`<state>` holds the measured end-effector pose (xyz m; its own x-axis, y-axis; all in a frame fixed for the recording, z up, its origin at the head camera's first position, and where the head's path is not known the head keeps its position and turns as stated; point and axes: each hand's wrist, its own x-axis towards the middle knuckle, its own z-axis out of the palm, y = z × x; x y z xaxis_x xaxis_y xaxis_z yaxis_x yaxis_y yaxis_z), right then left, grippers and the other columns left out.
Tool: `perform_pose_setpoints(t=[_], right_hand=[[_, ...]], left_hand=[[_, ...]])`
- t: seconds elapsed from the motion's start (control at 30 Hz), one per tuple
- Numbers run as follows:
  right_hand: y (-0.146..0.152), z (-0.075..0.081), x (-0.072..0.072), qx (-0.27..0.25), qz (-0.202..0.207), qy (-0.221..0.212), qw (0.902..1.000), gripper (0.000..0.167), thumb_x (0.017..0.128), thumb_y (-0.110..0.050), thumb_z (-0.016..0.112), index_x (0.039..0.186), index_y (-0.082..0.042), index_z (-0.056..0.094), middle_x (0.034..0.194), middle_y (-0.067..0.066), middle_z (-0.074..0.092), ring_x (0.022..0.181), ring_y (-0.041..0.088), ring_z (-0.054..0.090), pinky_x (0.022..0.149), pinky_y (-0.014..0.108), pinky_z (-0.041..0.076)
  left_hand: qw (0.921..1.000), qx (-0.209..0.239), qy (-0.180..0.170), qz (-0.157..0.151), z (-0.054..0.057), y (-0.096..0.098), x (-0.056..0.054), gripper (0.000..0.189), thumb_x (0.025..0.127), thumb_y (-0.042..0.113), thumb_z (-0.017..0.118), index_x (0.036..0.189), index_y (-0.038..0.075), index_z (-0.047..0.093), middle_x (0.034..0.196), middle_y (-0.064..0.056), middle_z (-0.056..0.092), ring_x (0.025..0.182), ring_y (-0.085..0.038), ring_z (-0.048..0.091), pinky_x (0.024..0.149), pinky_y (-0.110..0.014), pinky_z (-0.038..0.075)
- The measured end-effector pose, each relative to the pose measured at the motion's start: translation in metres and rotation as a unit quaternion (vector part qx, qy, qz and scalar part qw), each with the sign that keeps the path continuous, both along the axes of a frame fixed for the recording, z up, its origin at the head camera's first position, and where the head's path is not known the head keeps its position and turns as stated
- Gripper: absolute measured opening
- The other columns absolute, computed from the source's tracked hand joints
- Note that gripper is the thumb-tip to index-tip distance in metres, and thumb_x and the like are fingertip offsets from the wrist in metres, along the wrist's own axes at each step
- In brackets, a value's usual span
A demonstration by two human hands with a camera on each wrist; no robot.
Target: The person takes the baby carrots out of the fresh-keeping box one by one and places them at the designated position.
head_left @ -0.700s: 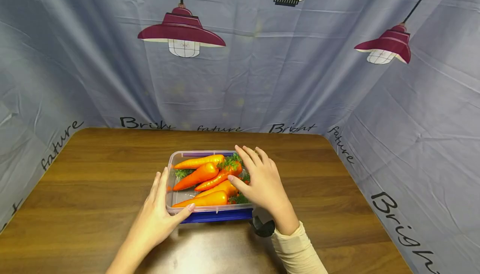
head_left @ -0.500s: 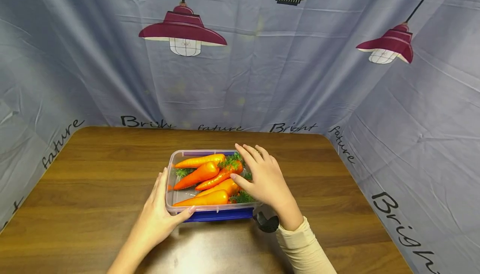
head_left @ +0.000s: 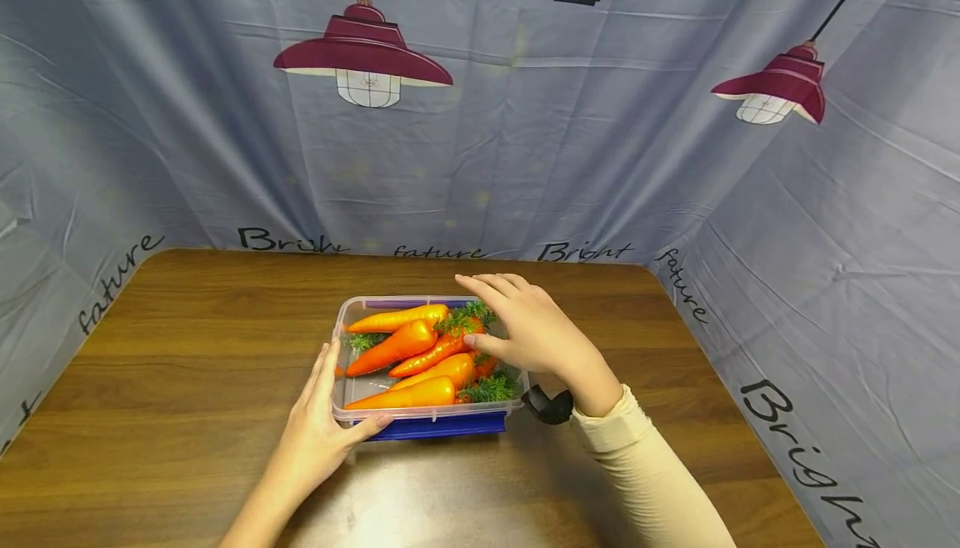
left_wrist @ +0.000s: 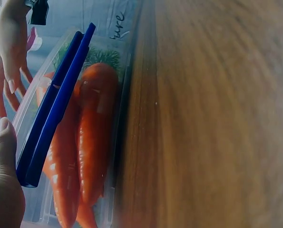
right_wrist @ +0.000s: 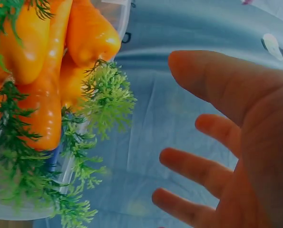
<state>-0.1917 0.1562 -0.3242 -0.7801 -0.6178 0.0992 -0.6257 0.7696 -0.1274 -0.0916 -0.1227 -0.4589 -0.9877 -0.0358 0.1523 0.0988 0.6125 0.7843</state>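
Observation:
A clear plastic food box [head_left: 345, 411] with blue side clips [head_left: 435, 427] stands on the table, holding several orange carrots [head_left: 408, 394] with green leafy tops [head_left: 491, 388]. My left hand [head_left: 318, 423] touches the box's near left corner, straight fingers along its left wall and thumb at the front rim. In the left wrist view that thumb [left_wrist: 4, 147] lies beside the blue clip. My right hand [head_left: 528, 327] hovers over the box's right end, fingers spread and holding nothing. In the right wrist view the right fingers [right_wrist: 198, 173] stand apart from the carrots and leaves.
The wooden table [head_left: 187, 398] spreads around the box on every side. A grey-blue curtain [head_left: 480, 156] printed with lamps and lettering closes off the back and both sides. A black strap-like piece [head_left: 549, 406] hangs by the right wrist.
My right hand has turned and shifted up and right, baring more of the carrots and leaves at the box's right end. My left hand and the box have stayed in place.

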Motion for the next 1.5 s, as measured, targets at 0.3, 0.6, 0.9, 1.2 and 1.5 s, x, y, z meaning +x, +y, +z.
perform_pose_setpoints(t=[0.3,0.6,0.9,1.2,1.5], right_hand=[[-0.020,0.003,-0.019,0.019,0.062,-0.057,0.9962,0.075,0.091,-0.044,0.070,0.155,-0.034,0.033,0.149,-0.005,0.049,0.138,0.023,0.044,0.111,0.050,0.039],[-0.043,-0.003,-0.037,0.063,0.114,-0.091,0.9873,0.072,0.091,-0.043,0.070,0.153,-0.030,0.037,0.146,-0.002,0.051,0.135,0.023,0.047,0.110,0.047,0.040],[-0.055,-0.013,-0.046,0.092,0.128,-0.129,0.9790,0.070,0.091,-0.043,0.070,0.153,-0.031,0.039,0.142,-0.001,0.053,0.130,0.024,0.050,0.109,0.044,0.042],[-0.063,-0.019,-0.052,0.108,0.131,-0.139,0.9757,0.067,0.089,-0.043,0.073,0.149,-0.034,0.045,0.137,-0.001,0.053,0.126,0.023,0.048,0.106,0.042,0.042],[-0.071,-0.022,-0.053,0.139,0.139,-0.125,0.9723,0.066,0.086,-0.045,0.075,0.146,-0.035,0.050,0.129,0.000,0.053,0.114,0.021,0.047,0.097,0.036,0.043]], left_hand=[[0.9996,0.008,0.024,0.007,-0.010,0.000,-0.003,0.120,0.072,0.052,0.085,0.161,0.025,0.010,0.165,-0.020,0.017,0.142,-0.048,0.033,0.108,-0.069,0.031],[0.9979,0.034,0.050,0.023,-0.015,0.001,-0.005,0.122,0.068,0.046,0.090,0.161,0.029,0.013,0.164,-0.018,0.021,0.142,-0.047,0.035,0.108,-0.070,0.032],[0.9955,0.086,0.037,0.019,-0.021,0.002,-0.005,0.119,0.069,0.037,0.090,0.159,0.035,0.013,0.166,-0.012,0.017,0.145,-0.043,0.030,0.110,-0.069,0.029],[0.9914,0.125,0.039,-0.001,-0.023,0.002,-0.003,0.116,0.074,0.030,0.087,0.159,0.038,0.010,0.168,-0.010,0.008,0.144,-0.041,0.032,0.110,-0.071,0.027],[0.9874,0.152,0.045,-0.013,-0.029,0.002,-0.005,0.116,0.074,0.025,0.086,0.160,0.036,0.008,0.169,-0.009,0.005,0.143,-0.038,0.033,0.109,-0.069,0.030]])
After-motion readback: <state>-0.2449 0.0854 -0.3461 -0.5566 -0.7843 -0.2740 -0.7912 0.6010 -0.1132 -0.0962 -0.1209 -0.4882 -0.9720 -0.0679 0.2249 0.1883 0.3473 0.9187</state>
